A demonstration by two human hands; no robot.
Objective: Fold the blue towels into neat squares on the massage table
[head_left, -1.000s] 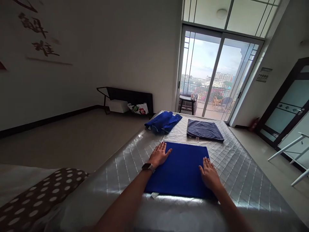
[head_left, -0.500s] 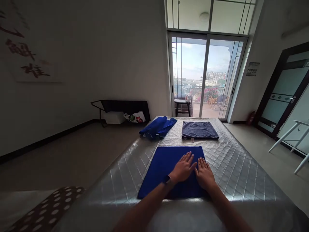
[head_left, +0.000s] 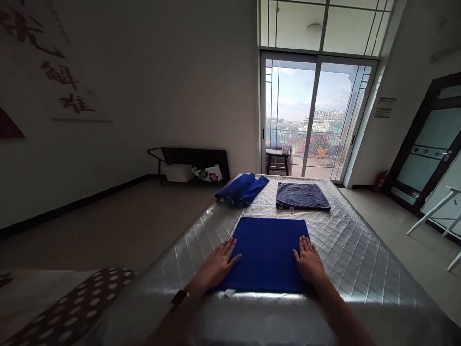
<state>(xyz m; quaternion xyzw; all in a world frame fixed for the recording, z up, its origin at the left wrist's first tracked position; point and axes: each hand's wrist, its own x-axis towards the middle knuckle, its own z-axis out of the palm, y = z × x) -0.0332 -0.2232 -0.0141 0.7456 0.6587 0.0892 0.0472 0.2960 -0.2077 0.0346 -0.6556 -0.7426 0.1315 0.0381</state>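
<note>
Both palms flat, fingers spread, gripping nothing. Left hand (head_left: pixel 215 268) rests on the near-left edge of the folded blue towel (head_left: pixel 266 252), fingertips on the cloth. Right hand (head_left: pixel 309 262) presses its near-right edge. The towel lies flat between the hands on the quilted mattress (head_left: pixel 360 259). Beyond the fingertips: grey folded towel (head_left: pixel 301 196) ahead of the right hand, bunched blue towels (head_left: pixel 241 189) ahead of the left. Spotted pillow (head_left: pixel 72 307) well left of the left wrist.
</note>
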